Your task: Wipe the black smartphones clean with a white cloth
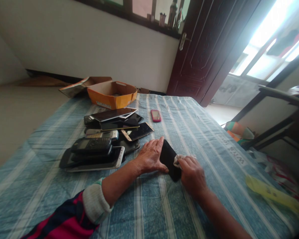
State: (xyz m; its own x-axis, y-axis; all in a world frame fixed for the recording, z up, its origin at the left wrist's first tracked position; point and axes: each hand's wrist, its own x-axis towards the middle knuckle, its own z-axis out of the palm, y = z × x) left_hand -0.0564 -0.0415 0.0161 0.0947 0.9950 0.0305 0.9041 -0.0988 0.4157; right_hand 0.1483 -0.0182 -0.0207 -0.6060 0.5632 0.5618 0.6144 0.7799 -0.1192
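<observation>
My left hand [149, 155] grips the left edge of a black phone [168, 158] that lies tilted on the blue striped cloth [164, 205]. My right hand [193, 175] is closed on a small white wipe [178, 160] and presses it against the phone's right side. A pile of several phones [107, 139] lies just left of my left hand. A small pink phone [155, 115] lies alone farther back.
An open orange cardboard box [112, 94] with its lid beside it stands at the back left of the cloth. A dark wooden door [201, 49] is at the back. A yellow plastic item [271, 192] lies at the right edge, with dark furniture beyond.
</observation>
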